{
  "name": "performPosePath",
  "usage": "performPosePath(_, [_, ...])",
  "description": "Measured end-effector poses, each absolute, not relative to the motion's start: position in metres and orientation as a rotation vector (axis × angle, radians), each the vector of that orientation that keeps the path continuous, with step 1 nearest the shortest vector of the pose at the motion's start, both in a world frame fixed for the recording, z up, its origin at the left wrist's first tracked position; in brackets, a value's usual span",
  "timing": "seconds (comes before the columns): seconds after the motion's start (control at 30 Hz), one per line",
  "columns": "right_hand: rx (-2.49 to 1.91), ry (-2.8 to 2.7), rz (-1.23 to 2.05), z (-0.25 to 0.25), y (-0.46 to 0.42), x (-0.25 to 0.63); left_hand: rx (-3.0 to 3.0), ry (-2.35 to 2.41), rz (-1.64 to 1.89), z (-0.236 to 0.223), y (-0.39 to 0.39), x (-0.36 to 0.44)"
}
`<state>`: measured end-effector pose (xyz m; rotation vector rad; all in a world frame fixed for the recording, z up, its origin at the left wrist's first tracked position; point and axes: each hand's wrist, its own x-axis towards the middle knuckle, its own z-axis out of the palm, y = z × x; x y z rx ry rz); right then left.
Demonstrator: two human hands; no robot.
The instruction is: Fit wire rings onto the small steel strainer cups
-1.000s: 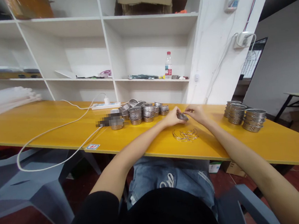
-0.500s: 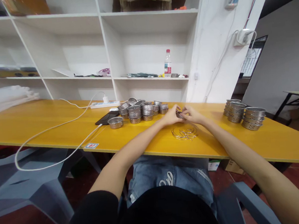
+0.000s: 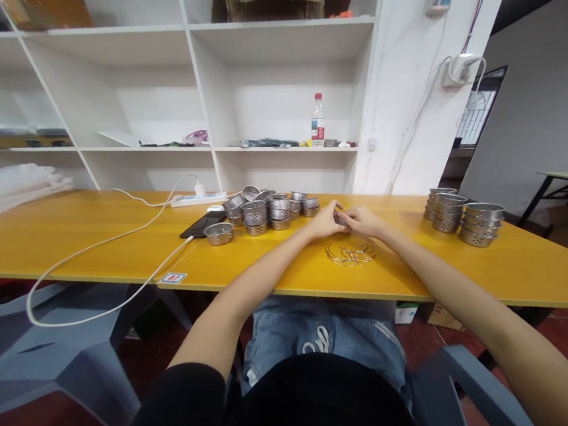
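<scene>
My left hand (image 3: 325, 220) and my right hand (image 3: 364, 221) meet over the yellow table (image 3: 65, 234), both closed on one small perforated metal basket (image 3: 339, 218) held between them, mostly hidden by the fingers. Just in front of the hands lies a loose pile of thin wire rings (image 3: 351, 253). To the left of my left hand stands a cluster of several metal baskets (image 3: 268, 211), with a single basket (image 3: 219, 232) apart from it.
Stacked metal baskets (image 3: 465, 218) stand at the table's right end. A dark phone (image 3: 201, 224), a white power strip (image 3: 199, 199) and its cable (image 3: 91, 248) lie at the left. White shelves with a bottle (image 3: 317, 120) rise behind. A grey chair (image 3: 51, 356) sits lower left.
My hands have drawn closer together around the small basket, the right fingers closing in on it. The view has shifted slightly.
</scene>
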<state>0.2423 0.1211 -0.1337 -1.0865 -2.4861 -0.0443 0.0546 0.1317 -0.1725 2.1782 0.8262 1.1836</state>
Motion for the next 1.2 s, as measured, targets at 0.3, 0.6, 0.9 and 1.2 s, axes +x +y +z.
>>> performPosePath(0.3, [-1.022, -2.407, -0.133, -0.129, 0.113, 0.243, 2.427, 1.172, 1.012, -0.161, 0.120, 0.045])
performPosePath(0.6, [-1.217, -2.472, 0.200, -0.110, 0.113, 0.261, 2.391, 2.108, 0.760, -0.153, 0.103, 0.042])
performPosePath(0.9, [-1.458, -2.276, 0.142, -0.078, 0.104, 0.272, 2.530, 2.181, 0.672, -0.152, 0.101, 0.043])
performPosePath(1.2, [-1.983, -1.272, -0.896, -0.069, 0.106, 0.361, 2.735, 1.793, 0.894, -0.151, 0.088, 0.055])
